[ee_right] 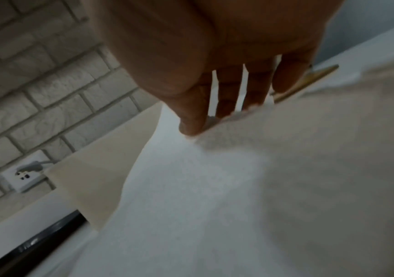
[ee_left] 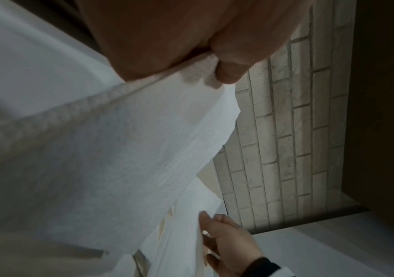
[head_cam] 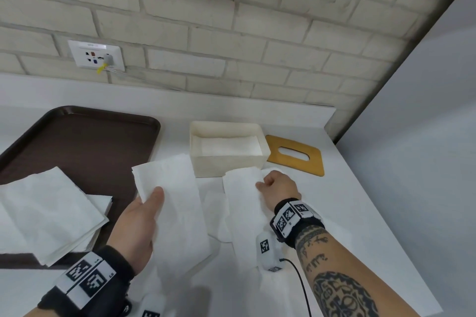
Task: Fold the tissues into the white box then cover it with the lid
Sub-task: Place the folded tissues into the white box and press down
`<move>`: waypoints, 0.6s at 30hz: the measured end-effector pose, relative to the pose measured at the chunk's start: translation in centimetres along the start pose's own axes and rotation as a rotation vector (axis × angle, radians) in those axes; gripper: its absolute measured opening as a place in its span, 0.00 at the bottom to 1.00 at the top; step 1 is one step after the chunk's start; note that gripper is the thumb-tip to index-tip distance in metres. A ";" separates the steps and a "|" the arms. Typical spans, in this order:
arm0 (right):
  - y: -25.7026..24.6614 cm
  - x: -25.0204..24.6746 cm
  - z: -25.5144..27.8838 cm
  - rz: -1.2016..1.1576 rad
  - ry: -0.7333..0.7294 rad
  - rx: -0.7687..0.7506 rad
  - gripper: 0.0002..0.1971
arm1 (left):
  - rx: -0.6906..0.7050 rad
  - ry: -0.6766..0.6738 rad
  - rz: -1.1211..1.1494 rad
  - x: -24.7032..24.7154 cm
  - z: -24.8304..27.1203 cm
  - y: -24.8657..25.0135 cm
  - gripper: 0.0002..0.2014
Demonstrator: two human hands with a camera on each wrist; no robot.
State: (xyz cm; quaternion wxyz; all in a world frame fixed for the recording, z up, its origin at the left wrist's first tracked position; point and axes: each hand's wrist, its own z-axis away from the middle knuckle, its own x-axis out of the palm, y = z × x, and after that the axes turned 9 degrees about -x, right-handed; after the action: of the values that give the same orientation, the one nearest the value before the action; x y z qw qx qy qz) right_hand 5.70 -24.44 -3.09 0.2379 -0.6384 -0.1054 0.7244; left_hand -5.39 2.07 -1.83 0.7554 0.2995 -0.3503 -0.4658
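The open white box (head_cam: 226, 165) stands on the counter with a flat tissue lying inside. Its wooden lid (head_cam: 296, 156), with an oval slot, lies flat to the right of it. My left hand (head_cam: 152, 198) pinches a long white tissue (head_cam: 177, 188) near its top corner, thumb on top; the left wrist view shows the hand (ee_left: 217, 73) pinching the tissue (ee_left: 120, 150). My right hand (head_cam: 262, 184) pinches the edge of a second tissue strip (head_cam: 242, 195) just in front of the box. In the right wrist view its fingers (ee_right: 226, 97) lie behind the tissue (ee_right: 238, 187). I cannot tell whether both strips are one sheet.
A brown tray (head_cam: 85, 141) sits at the left with a stack of white tissues (head_cam: 51, 208) on its near part. More tissue lies flat on the white counter (head_cam: 360, 201) between my hands. A brick wall with a socket (head_cam: 96, 55) stands behind.
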 end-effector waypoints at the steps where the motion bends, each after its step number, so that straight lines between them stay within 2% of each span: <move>1: 0.2 -0.5 0.3 -0.035 0.048 -0.003 0.09 | -0.004 0.004 0.026 -0.1 0.0 0.0 0.18; 8: 1.4 -2.7 2.3 -0.271 0.169 -0.064 0.04 | -0.024 -0.020 0.063 -0.1 -0.2 0.0 0.17; 11: 1.2 -3.8 3.3 -0.341 0.227 -0.140 0.09 | -0.014 -0.027 0.048 0.1 -0.1 0.2 0.16; 15: 0.9 -5.2 4.6 -0.287 0.316 -0.239 0.12 | 0.001 -0.040 0.039 0.1 -0.1 0.5 0.16; 18: 0.6 -6.2 5.2 -0.368 0.286 -0.266 0.11 | 0.008 -0.063 0.041 0.3 0.0 0.6 0.16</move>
State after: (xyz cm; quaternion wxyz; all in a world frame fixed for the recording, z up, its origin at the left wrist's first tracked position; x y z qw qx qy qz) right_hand 0.97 -27.14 2.87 0.2923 -0.7301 -0.2791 0.5511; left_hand -4.97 2.07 -1.30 0.7522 0.2802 -0.3820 -0.4580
